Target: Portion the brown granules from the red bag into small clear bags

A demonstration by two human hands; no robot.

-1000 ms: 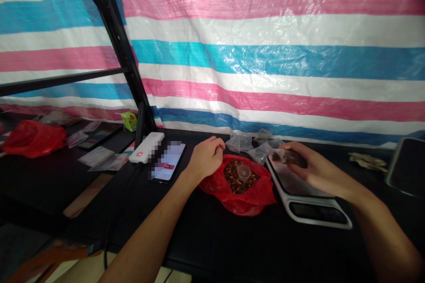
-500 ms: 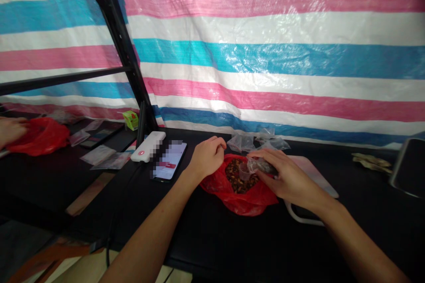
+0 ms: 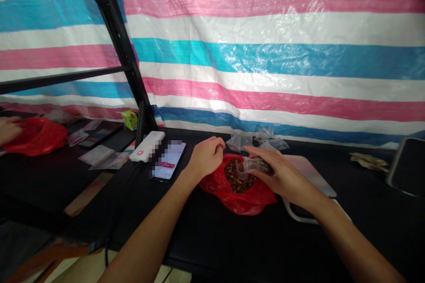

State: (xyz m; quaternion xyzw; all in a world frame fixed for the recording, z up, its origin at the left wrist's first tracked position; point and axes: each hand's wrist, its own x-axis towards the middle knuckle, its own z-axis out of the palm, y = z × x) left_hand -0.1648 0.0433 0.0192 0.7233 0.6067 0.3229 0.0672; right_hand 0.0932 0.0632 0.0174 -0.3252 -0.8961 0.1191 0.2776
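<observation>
A red plastic bag (image 3: 244, 205) stands with its mouth rolled wide on the black table, full of small brown and tan bits (image 3: 237, 181) like seeds or grains. My left hand (image 3: 207, 154) is closed at the bag's left rim, fingers curled inward. Over the bag's right side, my right hand (image 3: 277, 170) grips a small clear bag (image 3: 262, 166) with dark contents. The small bag's mouth meets a little clear plastic cup (image 3: 241, 171) above the bits. My right palm hides part of the small bag.
Clear zip bags (image 3: 244, 140) lie behind the red bag. A scale-like white device (image 3: 312, 172) sits under my right forearm. Left are a phone (image 3: 169, 163) and a white power bank (image 3: 148, 146). Another person's hand (image 3: 8, 130) is at a second red bag (image 3: 40, 137) beyond a black post (image 3: 128, 53).
My right hand and the small clear bag have shifted slightly left, with the index finger more stretched out. The little cup has moved a bit left too. My left hand stays at the rim.
</observation>
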